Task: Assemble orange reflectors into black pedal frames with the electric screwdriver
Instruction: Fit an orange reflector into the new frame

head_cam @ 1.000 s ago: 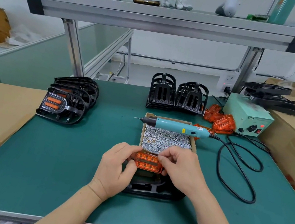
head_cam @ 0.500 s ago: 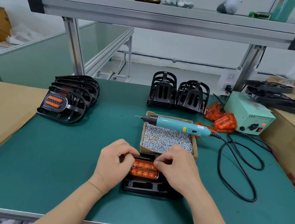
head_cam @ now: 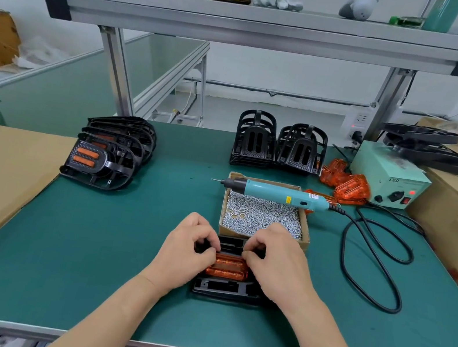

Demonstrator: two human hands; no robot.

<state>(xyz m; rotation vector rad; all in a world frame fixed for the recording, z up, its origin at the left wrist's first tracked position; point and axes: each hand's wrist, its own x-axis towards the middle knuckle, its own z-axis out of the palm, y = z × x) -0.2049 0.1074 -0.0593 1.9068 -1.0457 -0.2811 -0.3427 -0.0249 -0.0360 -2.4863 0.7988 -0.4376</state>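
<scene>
A black pedal frame (head_cam: 224,289) lies on the green table near the front edge, with an orange reflector (head_cam: 227,268) sitting in it. My left hand (head_cam: 185,249) pinches the reflector's left end and my right hand (head_cam: 277,263) pinches its right end, fingers curled over the frame. The teal electric screwdriver (head_cam: 274,193) rests untouched across the far rim of a cardboard box of screws (head_cam: 261,217), tip pointing left.
Finished pedals with reflectors (head_cam: 102,157) are stacked at the left. Empty black frames (head_cam: 278,145) stand at the back, loose orange reflectors (head_cam: 345,183) beside a green power supply (head_cam: 389,178). A black cable (head_cam: 371,259) loops on the right. Cardboard boxes flank both sides.
Both hands have brought the reflector down and toward me into the black frame, and now press it lower into its seat. The screwdriver has not moved.
</scene>
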